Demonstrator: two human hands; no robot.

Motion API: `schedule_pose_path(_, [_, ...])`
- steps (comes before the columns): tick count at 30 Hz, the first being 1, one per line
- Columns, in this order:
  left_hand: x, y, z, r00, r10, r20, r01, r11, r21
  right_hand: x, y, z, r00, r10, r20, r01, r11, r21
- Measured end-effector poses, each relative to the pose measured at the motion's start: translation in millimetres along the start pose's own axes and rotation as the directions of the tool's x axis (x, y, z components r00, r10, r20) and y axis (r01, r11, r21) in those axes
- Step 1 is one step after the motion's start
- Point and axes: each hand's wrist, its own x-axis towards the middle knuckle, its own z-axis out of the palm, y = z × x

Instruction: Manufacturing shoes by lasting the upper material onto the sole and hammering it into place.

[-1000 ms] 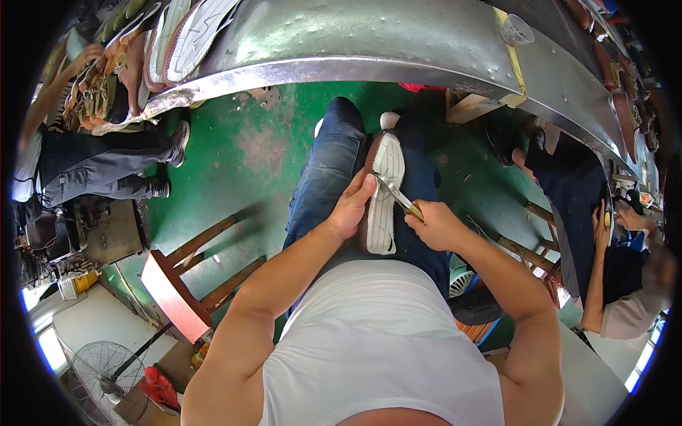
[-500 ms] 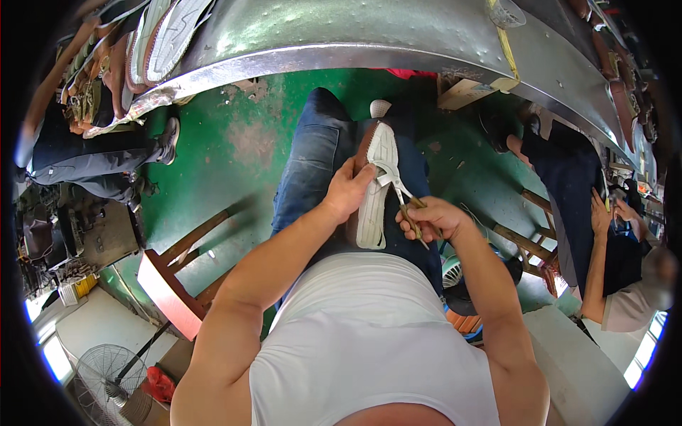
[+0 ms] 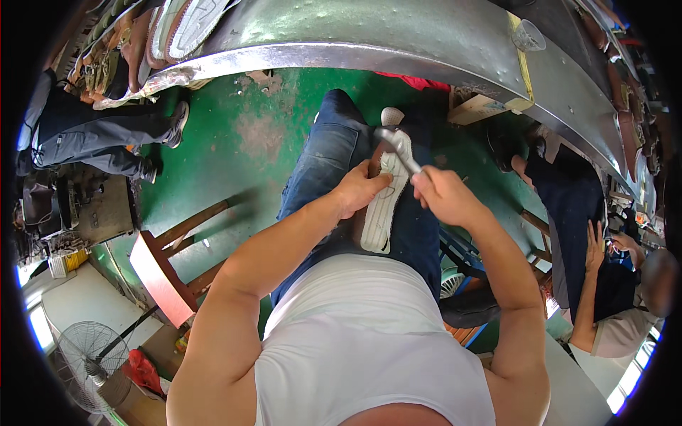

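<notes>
Across my lap lies a shoe (image 3: 379,220), its brown side turned left and its white, ribbed underside facing up. My left hand (image 3: 361,189) is closed on the shoe's left side, with the thumb laid over the white underside. Above its far part, my right hand (image 3: 446,195) grips silver metal pincers (image 3: 406,157). Their bent head is smeared by motion over the toe end, so I cannot tell whether it touches the shoe. The handles are hidden in my right fist. A pale rounded piece (image 3: 392,116) shows just beyond the shoe.
A metal-topped bench (image 3: 355,32) runs ahead, with shoes (image 3: 188,32) at its left and a clear plastic cup (image 3: 528,35) at its right. A wooden stool (image 3: 160,277) stands left, a fan (image 3: 92,366) lower left. A co-worker (image 3: 597,284) sits at right.
The pincers have turned over and moved forward; their bent head now lies over the toe end instead of the white strip mid-shoe. My right hand is higher. My left hand keeps its hold.
</notes>
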Motion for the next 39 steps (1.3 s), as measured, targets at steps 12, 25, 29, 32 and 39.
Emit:
schedule_pose_path(12, [7,12,-26,0.959,-0.21,0.192,0.209,0.978,0.024,-69,-1,17,0.952,-0.042,0.303,0.129,0.953,-0.275])
schedule_pose_path(25, [6,-4,-30,0.97,-0.128,0.208,0.155,0.981,-0.12,-28,-12,20,0.931,-0.03,0.364,0.246,0.789,-0.563])
schedule_pose_path(29, [3,6,-26,0.965,-0.135,0.226,0.15,0.987,-0.05,-43,38,42,0.987,-0.12,0.106,0.15,0.927,-0.344])
schedule_pose_path(32, [-28,2,-17,0.937,0.103,0.333,-0.18,0.961,0.211,-68,40,32,0.983,0.091,0.158,-0.041,0.955,-0.293])
schedule_pose_path(39, [-25,-29,-3,0.951,0.132,0.281,-0.086,0.982,-0.17,-113,17,59,0.997,0.028,0.065,0.011,0.849,-0.529])
